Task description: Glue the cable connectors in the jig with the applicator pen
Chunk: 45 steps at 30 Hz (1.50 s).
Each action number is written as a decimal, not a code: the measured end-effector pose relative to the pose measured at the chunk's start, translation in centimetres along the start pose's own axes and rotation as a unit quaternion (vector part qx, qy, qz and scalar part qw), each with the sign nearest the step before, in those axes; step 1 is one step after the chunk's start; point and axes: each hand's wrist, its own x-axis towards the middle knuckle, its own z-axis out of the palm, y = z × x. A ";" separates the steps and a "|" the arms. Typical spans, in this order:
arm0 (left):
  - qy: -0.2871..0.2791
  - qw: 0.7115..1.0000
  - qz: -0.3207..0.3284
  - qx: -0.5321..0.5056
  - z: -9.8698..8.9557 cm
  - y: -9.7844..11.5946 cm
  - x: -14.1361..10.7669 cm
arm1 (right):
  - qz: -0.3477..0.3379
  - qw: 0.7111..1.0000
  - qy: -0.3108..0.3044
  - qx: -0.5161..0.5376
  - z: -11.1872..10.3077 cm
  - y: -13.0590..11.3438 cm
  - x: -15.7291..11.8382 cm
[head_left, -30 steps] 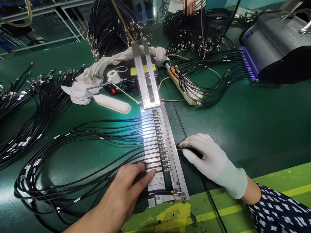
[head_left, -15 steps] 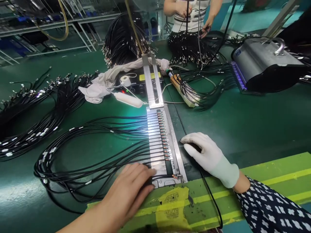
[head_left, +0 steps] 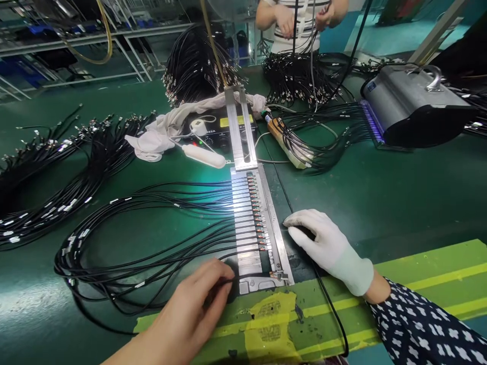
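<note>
My bare left hand (head_left: 198, 299) pinches a black cable (head_left: 247, 277) between thumb and fingertips, near the front end of a metal fixture (head_left: 249, 258). That cable's metal connector lies at the fixture's lower right corner. Further up the fixture, several cables lie side by side in slots, their connectors in a row (head_left: 258, 215). The cables loop away to the left in a bundle (head_left: 81, 243). To the right of the fixture, my white-gloved right hand (head_left: 327, 246) rests with thumb and fingers slightly apart, nothing visible in it. A thin black cord (head_left: 327, 294) passes under this hand.
Behind the fixture stands a black control box (head_left: 216, 134) with a white cloth (head_left: 148, 139). A grey machine (head_left: 414, 104) with a purple glow sits at right. Cable heaps (head_left: 68, 167) lie at left. A co-worker's hands (head_left: 285, 20) are across the table. Green-yellow tape (head_left: 426, 284) covers the front edge.
My left hand has drawn back slightly to the left, off the fixture's edge, and now pinches the front cable. My right hand has hardly moved. The co-worker's hands have risen.
</note>
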 end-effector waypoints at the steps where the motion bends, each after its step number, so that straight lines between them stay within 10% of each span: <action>1: 0.002 1.000 -0.009 -0.010 0.2 0.2 0.2 | 0.001 1.000 -0.001 0.000 0.0 0.0 0.0; 13: 0.064 0.960 0.118 0.246 0.7 -3.0 1.3 | 0.018 1.000 -0.012 0.018 -0.1 -0.1 0.2; 24: 0.094 0.954 0.114 0.260 0.9 -2.8 1.8 | 0.023 0.999 -0.029 0.024 -0.3 0.1 0.3; 45: -0.026 0.944 0.191 0.269 -0.4 -2.5 1.6 | 0.036 0.999 -0.026 0.025 -0.3 0.1 0.8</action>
